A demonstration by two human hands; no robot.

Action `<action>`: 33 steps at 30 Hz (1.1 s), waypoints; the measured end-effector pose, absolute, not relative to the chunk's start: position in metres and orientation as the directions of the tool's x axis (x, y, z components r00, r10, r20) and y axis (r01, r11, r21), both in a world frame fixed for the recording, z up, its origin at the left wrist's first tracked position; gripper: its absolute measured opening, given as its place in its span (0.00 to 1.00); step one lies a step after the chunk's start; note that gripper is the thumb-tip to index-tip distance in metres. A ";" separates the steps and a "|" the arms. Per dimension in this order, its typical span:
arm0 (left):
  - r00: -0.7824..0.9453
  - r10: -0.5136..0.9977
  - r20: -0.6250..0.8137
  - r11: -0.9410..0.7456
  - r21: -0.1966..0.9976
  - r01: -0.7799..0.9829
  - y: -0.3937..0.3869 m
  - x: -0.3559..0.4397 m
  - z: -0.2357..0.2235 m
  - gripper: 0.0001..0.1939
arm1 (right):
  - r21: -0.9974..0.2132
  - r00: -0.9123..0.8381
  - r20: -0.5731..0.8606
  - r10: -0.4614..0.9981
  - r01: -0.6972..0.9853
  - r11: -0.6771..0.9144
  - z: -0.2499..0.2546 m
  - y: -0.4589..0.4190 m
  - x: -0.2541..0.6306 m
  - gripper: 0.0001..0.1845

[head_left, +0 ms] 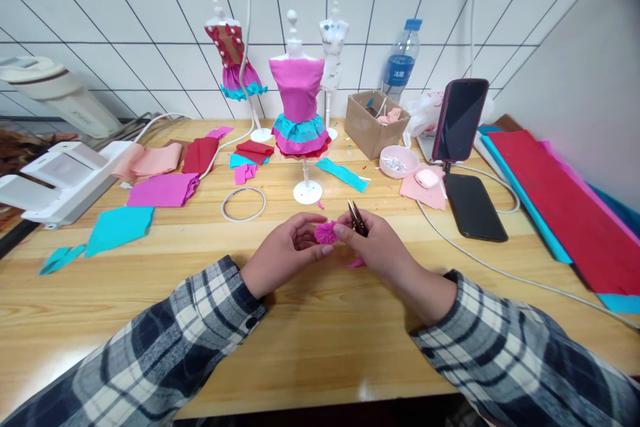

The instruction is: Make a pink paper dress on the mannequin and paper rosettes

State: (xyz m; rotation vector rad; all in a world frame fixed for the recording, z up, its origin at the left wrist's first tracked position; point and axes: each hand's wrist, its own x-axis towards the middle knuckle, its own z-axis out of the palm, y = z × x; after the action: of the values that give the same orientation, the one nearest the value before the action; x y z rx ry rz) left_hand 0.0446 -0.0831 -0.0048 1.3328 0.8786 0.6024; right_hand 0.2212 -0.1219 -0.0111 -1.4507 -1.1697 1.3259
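A small gathered magenta crepe-paper rosette (326, 233) is held between my two hands above the table. My left hand (290, 245) curls around its left side, the index finger above and the thumb below. With thumb and index finger, my right hand (381, 240) pinches the rosette's right edge. Dark thread snips (357, 219) are also tucked in my right hand, their points facing up and away. Below that hand lies a magenta scrap (356, 263). Straight ahead stands a mini dress form (297, 83) in a magenta top and tiered turquoise-and-magenta skirt.
Two more dress forms, one dressed (231, 57) and one patterned white (333, 47), stand behind. Crepe-paper pieces (163, 189) and a white ring (243, 204) lie left. Rightward are a cardboard box (373, 130), a pink bowl (399, 161), phones (475, 207), a cable and long paper sheets (565, 200).
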 end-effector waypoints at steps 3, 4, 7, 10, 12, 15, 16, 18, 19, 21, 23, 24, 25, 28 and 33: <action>0.525 0.826 -0.206 0.134 0.976 0.173 -0.083 0.046 -0.005 0.13 | -0.972 0.021 -0.232 0.973 0.038 -0.232 -0.012 -0.123 0.219 0.16; 0.503 0.841 -0.198 0.115 0.975 0.192 -0.083 0.046 -0.005 0.13 | -0.970 0.013 -0.238 0.971 0.046 -0.238 -0.011 -0.123 0.219 0.15; 0.505 0.844 -0.179 0.083 0.975 0.206 -0.083 0.044 -0.006 0.13 | -0.973 -0.016 -0.213 0.977 0.089 -0.211 -0.006 -0.125 0.220 0.17; 0.570 0.803 -0.174 0.024 0.965 0.261 -0.084 0.043 -0.006 0.13 | -0.977 -0.056 -0.177 0.983 0.130 -0.169 -0.002 -0.125 0.222 0.19; 0.589 0.789 -0.174 -0.043 0.941 0.335 -0.085 0.043 -0.005 0.14 | -0.966 -0.075 -0.203 0.976 0.176 -0.187 -0.001 -0.125 0.222 0.15; 0.573 0.803 -0.163 -0.084 0.921 0.380 -0.085 0.042 -0.005 0.14 | -0.957 -0.079 -0.239 0.968 0.187 -0.221 -0.002 -0.125 0.221 0.13; 0.555 0.817 -0.158 -0.069 0.928 0.366 -0.085 0.043 -0.005 0.14 | -0.959 -0.081 -0.244 0.966 0.166 -0.228 -0.003 -0.125 0.221 0.14; 0.510 0.844 -0.165 0.005 0.953 0.301 -0.085 0.043 -0.006 0.16 | -0.966 -0.077 -0.242 0.967 0.116 -0.232 -0.004 -0.124 0.221 0.14; 0.498 0.848 -0.182 0.057 0.965 0.255 -0.085 0.044 -0.006 0.16 | -0.971 -0.062 -0.225 0.972 0.095 -0.219 -0.005 -0.124 0.220 0.15; 0.506 0.832 -0.227 0.171 0.973 0.155 -0.086 0.045 -0.008 0.15 | -0.984 -0.011 -0.165 0.986 0.071 -0.164 -0.007 -0.123 0.220 0.14; 0.538 0.800 -0.265 0.262 0.961 0.083 -0.087 0.046 -0.009 0.16 | -0.992 0.039 -0.104 0.994 0.067 -0.106 -0.009 -0.122 0.220 0.13; 0.544 0.793 -0.274 0.282 0.957 0.071 -0.087 0.046 -0.009 0.16 | -0.994 0.048 -0.087 0.995 0.068 -0.090 -0.010 -0.121 0.220 0.12; 0.540 0.795 -0.278 0.282 0.956 0.077 -0.088 0.046 -0.009 0.16 | -0.994 0.047 -0.081 0.996 0.070 -0.084 -0.010 -0.121 0.221 0.12; 0.517 0.816 -0.258 0.206 0.966 0.157 -0.087 0.046 -0.007 0.15 | -0.990 0.031 -0.104 0.994 0.091 -0.107 -0.010 -0.122 0.221 0.13; 0.522 0.826 -0.212 0.076 0.960 0.269 -0.084 0.043 -0.005 0.15 | -0.976 0.002 -0.191 0.982 0.107 -0.190 -0.009 -0.123 0.222 0.17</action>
State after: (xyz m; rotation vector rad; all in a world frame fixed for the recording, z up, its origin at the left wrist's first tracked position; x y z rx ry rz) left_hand 0.0430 -0.0843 -0.0046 1.4823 0.9965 0.5436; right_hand 0.2219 -0.1231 -0.0092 -1.4273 -1.1971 1.3034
